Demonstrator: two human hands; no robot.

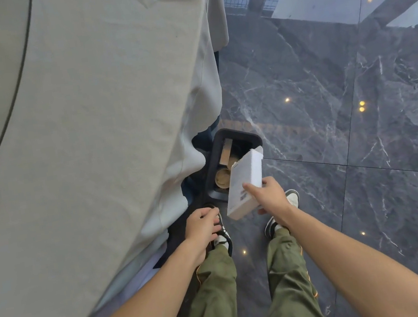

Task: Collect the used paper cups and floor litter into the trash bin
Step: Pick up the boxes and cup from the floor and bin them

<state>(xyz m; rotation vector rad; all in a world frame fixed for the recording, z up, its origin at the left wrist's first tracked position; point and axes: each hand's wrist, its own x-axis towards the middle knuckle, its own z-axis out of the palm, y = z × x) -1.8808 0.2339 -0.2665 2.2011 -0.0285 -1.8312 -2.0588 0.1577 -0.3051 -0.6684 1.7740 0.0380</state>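
Observation:
A white cardboard box [246, 182] with a torn top is in my right hand [270, 195], tilted with its top over the near right corner of the bin. The black rectangular trash bin [218, 143] stands on the floor beside the tablecloth. Inside it lie a brown paper cup [223, 178] and a flat brown piece [226, 151]. My left hand [202, 224] hangs lower left of the bin, above my left shoe, fingers curled with nothing seen in them.
A round table draped in a pale grey cloth [115, 118] fills the left, its hem reaching the floor next to the bin. Dark glossy marble floor [348, 137] spreads to the right. My shoes and green trousers [286, 269] stand just behind the bin.

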